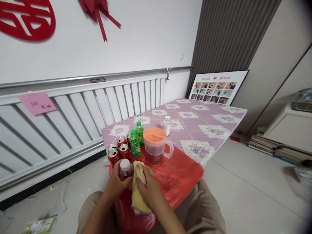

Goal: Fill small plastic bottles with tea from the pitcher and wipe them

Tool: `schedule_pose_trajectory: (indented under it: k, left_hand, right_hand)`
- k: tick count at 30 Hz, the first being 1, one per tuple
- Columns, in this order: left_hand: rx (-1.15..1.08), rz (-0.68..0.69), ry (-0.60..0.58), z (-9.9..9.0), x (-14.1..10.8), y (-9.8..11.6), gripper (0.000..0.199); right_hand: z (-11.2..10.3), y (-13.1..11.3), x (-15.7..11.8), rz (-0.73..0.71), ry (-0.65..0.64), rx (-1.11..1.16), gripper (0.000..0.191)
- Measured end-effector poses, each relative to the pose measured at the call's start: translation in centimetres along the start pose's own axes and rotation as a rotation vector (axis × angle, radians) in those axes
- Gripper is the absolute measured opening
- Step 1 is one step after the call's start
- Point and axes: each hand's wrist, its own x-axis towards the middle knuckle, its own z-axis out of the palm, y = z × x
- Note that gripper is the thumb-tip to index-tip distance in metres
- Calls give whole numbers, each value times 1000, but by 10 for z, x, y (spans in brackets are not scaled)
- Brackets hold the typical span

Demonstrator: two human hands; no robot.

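My left hand [117,179] is wrapped round a clear plastic bottle [126,169] with a white cap, low over the near edge of the table. In my right hand [148,185] is a folded yellow cloth [140,199] with a pale edge, held close against the bottle's right side. Both hands are over a red plastic sheet [175,177]. Just beyond them stands a clear pitcher [156,152] with an orange lid and dark liquid inside. Two green-capped bottles [135,143] and several open drink cans [124,151] stand at its left.
A white bottle [167,125] stands behind the pitcher on the floral tablecloth [207,130]. A white radiator [85,107] runs along the wall at left. A photo board [216,89] leans at the table's far end. Stacked books [263,144] lie on the floor at right.
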Motion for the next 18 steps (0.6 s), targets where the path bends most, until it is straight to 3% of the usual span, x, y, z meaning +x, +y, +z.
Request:
schedule_pose_trajectory:
  k: [6,12,18]
  left_hand:
    - [-63,0,-193,-12,-1,1,64]
    - [-65,2,-223,-14,4,-1,66]
    - [-56,21,-226,-16,4,-1,66]
  right_hand:
    - [-7,-21,11,-56,-7,0,59]
    - [-9,-13,34,-3,-48,-34,57]
    - [-10,-18,19,-13,-52,-89,58]
